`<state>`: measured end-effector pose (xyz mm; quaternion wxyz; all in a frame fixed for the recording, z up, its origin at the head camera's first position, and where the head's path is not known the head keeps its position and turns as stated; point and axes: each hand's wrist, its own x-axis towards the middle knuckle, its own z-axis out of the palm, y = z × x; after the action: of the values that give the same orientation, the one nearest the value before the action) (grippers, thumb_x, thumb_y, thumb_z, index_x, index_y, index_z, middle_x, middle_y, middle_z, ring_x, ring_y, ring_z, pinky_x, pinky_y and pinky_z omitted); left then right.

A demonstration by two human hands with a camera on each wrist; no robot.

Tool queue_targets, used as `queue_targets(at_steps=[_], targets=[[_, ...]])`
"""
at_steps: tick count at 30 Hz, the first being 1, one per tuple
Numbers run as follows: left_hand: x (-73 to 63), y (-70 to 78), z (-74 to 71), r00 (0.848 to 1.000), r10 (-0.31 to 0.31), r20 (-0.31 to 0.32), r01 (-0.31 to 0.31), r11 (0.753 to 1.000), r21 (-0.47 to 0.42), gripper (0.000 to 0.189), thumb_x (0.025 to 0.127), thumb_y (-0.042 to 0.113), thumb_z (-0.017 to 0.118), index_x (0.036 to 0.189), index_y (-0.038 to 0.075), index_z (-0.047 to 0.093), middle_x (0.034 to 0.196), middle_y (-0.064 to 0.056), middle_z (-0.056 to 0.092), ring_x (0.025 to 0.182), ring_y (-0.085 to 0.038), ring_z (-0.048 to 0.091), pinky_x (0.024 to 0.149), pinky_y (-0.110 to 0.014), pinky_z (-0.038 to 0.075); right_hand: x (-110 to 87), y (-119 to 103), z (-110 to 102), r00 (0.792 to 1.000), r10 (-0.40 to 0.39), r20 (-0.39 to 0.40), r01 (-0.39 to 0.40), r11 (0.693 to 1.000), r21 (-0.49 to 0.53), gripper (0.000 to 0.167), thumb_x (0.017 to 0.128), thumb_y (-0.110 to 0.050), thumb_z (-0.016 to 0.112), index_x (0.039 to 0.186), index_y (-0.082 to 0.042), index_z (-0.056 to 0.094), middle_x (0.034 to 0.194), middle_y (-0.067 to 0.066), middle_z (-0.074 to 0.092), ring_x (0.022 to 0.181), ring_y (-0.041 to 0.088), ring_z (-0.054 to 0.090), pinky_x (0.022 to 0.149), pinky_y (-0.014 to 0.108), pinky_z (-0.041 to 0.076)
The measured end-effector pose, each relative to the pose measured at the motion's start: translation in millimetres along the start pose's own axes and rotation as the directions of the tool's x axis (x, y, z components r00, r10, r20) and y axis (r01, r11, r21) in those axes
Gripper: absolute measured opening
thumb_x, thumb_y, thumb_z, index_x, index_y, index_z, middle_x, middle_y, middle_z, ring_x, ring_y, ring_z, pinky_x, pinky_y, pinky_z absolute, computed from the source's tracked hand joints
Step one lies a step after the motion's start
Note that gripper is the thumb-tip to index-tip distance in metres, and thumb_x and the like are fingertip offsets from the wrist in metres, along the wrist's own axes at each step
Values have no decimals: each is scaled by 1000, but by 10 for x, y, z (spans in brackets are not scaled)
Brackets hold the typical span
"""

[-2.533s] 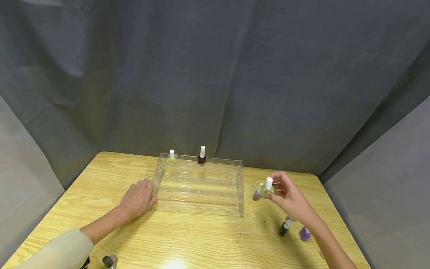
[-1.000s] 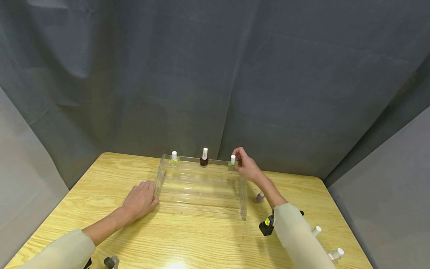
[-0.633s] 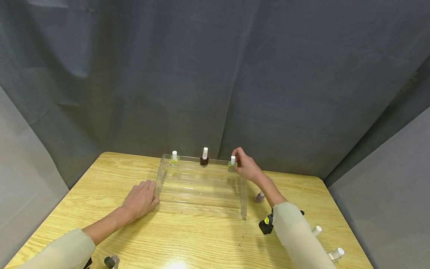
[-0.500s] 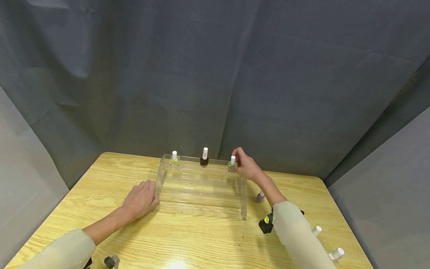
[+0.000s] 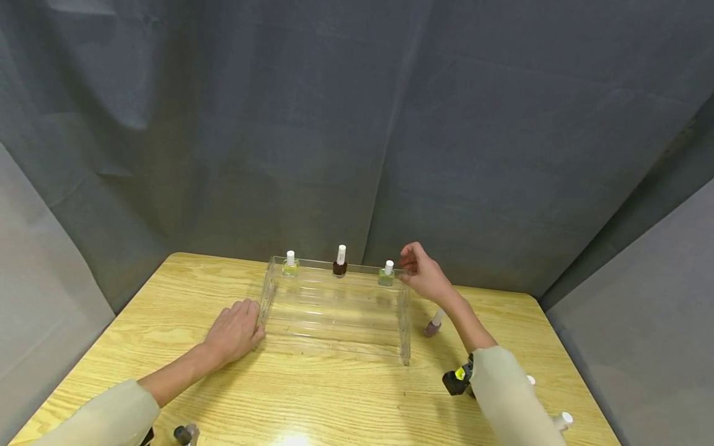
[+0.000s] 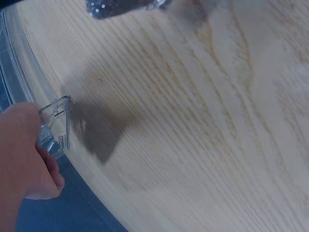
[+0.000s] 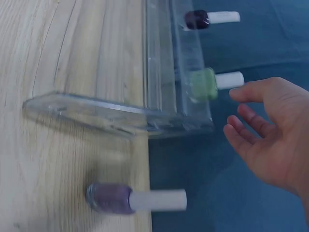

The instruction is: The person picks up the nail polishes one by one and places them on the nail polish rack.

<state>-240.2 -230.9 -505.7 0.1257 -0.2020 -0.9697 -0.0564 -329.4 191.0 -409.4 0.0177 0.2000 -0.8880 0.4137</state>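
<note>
A clear acrylic tiered rack [image 5: 334, 310] stands on the table, and my left hand [image 5: 233, 331] grips its left end panel. On its top tier stand three nail polish bottles: a yellow-green one [image 5: 290, 267], a dark one [image 5: 339, 266] and a green one [image 5: 386, 275]. My right hand [image 5: 426, 272] is just right of the green bottle, fingers loosely bent and holding nothing. In the right wrist view a gap shows between the fingers and the green bottle [image 7: 203, 83]. The left wrist view shows the fingers of my left hand [image 6: 24, 154] at the rack's end panel [image 6: 58, 121].
A mauve nail polish bottle [image 5: 432, 325] stands right of the rack, below my right forearm. White-capped bottles show partly beside the right sleeve, one cap [image 5: 564, 420] near the table's right edge. A black-capped bottle [image 5: 183, 435] lies near the front left. Grey curtains [image 5: 357, 124] hang behind.
My right hand carried the green bottle from the table's right side onto the rack's top tier, let it go and drew back rightward. My left hand stayed at the rack.
</note>
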Motion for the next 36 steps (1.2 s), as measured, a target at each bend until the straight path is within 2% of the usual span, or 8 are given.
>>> queue_targets(at_steps=[5, 8, 12, 16, 20, 25, 33, 36], targets=[[9, 5, -7, 1000, 1, 3, -1, 1000, 1, 27, 93, 21, 64, 85, 10, 40, 75, -1, 33, 66, -17, 32, 56, -30, 30, -270, 83, -174, 998, 59, -14, -58, 994, 94, 44, 92, 8, 60, 128, -4, 38, 129, 24, 46, 117, 42, 49, 96, 51, 42], [14, 5, -16, 1000, 0, 5, 0, 1000, -3, 27, 93, 20, 64, 85, 10, 40, 74, -1, 33, 65, -18, 32, 56, -31, 30, -451, 169, -228, 995, 100, 8, -100, 984, 146, 44, 94, 7, 56, 131, -3, 36, 133, 23, 42, 121, 41, 44, 97, 52, 42], [13, 2, -21, 1000, -4, 11, 4, 1000, -13, 27, 93, 19, 64, 85, 11, 40, 74, -1, 33, 65, -18, 33, 56, -31, 30, -664, 260, -218, 987, 157, 33, -160, 971, 178, 44, 95, 4, 55, 133, -4, 33, 137, 24, 35, 127, 45, 38, 100, 57, 39], [5, -1, -17, 1000, -7, 12, 7, 1000, -26, 27, 93, 19, 64, 86, 10, 40, 74, -1, 34, 66, -18, 33, 56, -31, 31, -814, 320, -132, 981, 191, 26, -193, 966, 170, 47, 94, 3, 58, 133, -4, 33, 139, 25, 32, 130, 48, 34, 103, 61, 34], [0, -1, -11, 1000, -6, 9, 7, 1000, -30, 27, 94, 20, 64, 86, 10, 40, 74, -1, 34, 66, -18, 33, 57, -31, 30, -902, 368, -26, 973, 230, 0, -225, 954, 196, 51, 93, 2, 59, 135, -3, 32, 143, 26, 29, 131, 48, 32, 102, 60, 35], [-2, -1, -10, 1000, -2, 13, 2, 1000, -30, 27, 94, 20, 64, 86, 10, 40, 74, -1, 34, 67, -18, 33, 57, -31, 30, -953, 447, 114, 958, 284, -43, -265, 930, 255, 56, 90, 6, 61, 136, -2, 30, 141, 26, 28, 126, 47, 34, 92, 53, 42], [2, 5, -14, 1000, -1, 9, 1, 999, -33, 27, 94, 19, 63, 85, 10, 40, 74, -1, 34, 66, -18, 33, 57, -31, 30, -1031, 529, 271, 947, 318, -47, -292, 913, 286, 43, 98, 8, 49, 134, -1, 28, 141, 27, 29, 126, 47, 40, 93, 55, 46], [2, 4, -17, 1000, 3, 3, -3, 1000, -31, 27, 94, 19, 63, 85, 10, 39, 73, -1, 34, 66, -18, 33, 56, -31, 30, -1044, 553, 305, 939, 338, -59, -308, 907, 288, 44, 97, 11, 49, 134, -2, 29, 132, 28, 37, 120, 45, 47, 82, 46, 51]])
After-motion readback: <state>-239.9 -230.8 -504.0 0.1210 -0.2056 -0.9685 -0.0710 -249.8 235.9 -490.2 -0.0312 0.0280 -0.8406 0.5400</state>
